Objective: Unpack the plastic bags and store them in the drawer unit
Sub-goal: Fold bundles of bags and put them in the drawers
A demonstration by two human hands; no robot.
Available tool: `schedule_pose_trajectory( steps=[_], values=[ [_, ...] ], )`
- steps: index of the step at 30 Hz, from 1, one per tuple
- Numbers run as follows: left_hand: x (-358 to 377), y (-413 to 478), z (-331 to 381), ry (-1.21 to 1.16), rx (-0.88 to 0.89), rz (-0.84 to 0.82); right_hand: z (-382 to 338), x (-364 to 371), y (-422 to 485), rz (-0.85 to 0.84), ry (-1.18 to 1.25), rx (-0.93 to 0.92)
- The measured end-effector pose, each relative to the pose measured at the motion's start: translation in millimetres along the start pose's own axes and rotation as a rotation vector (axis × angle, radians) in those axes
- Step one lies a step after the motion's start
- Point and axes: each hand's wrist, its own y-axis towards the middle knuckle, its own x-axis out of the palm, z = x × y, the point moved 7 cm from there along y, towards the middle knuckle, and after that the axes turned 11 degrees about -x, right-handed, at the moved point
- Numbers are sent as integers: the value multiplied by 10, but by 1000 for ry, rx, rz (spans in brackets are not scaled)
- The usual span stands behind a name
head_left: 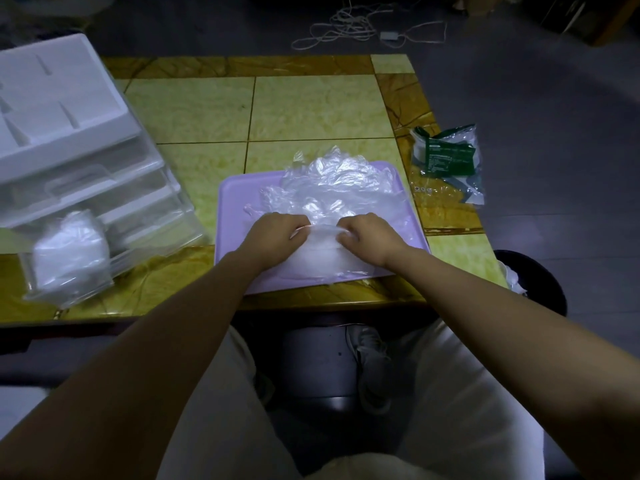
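Observation:
A lilac tray (pixel 239 195) lies on the table in front of me. On it sits a heap of crumpled clear plastic bags (pixel 332 181). My left hand (pixel 277 237) and my right hand (pixel 367 237) both pinch the near edge of a whitish stack of plastic bags (pixel 318 258) at the tray's front, fingers curled into the plastic. The clear drawer unit (pixel 86 174) with a white top stands at the table's left. A sealed packet of white bags (pixel 69 258) leans against the unit's front.
An opened green and clear wrapper (pixel 446 161) lies at the table's right edge. A dark round bin (pixel 533 282) stands on the floor at the right. White cables (pixel 349 26) lie on the floor beyond the table. My knees are under the near edge.

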Motion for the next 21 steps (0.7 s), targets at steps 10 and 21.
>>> schedule_pose_trajectory(
  steps=[10,21],
  values=[
    [101,-71,-279,-597,-694,-53,263,166,52,137,775,515],
    [465,-28,-136,-1450,-915,-92,-8,294,-67,-31,1224,500]
  ],
)
